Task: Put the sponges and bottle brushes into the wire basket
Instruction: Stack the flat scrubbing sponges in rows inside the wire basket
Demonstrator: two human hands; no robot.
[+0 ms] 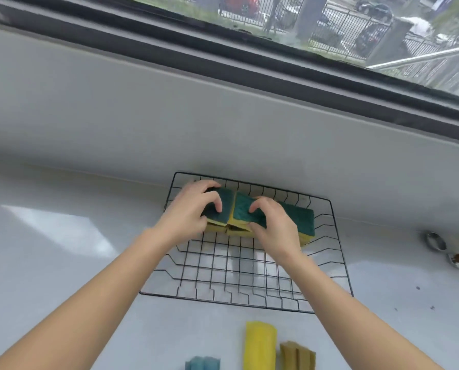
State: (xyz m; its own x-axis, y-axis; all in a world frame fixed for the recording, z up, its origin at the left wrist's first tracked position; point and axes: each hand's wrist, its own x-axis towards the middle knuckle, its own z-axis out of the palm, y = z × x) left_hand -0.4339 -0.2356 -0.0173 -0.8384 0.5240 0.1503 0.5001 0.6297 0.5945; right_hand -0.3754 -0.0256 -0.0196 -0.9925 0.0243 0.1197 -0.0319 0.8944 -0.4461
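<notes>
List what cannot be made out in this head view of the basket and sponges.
- Number of green-topped yellow sponges in the black wire basket: left hand and right hand cover the stack.
- Blue sponge, yellow sponge and brownish sponge: cut off by the bottom edge.
- Shiny metal object: partly cut off at the right edge, unidentifiable.
- Bottle brushes: none visible.

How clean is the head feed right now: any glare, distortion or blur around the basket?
Head view: wide-angle bending curves the window frame and sill; a bright sunlit patch glares on the counter left of the wire basket; both hands and green-topped sponges stay reasonably sharp; edges soften slightly.
</notes>
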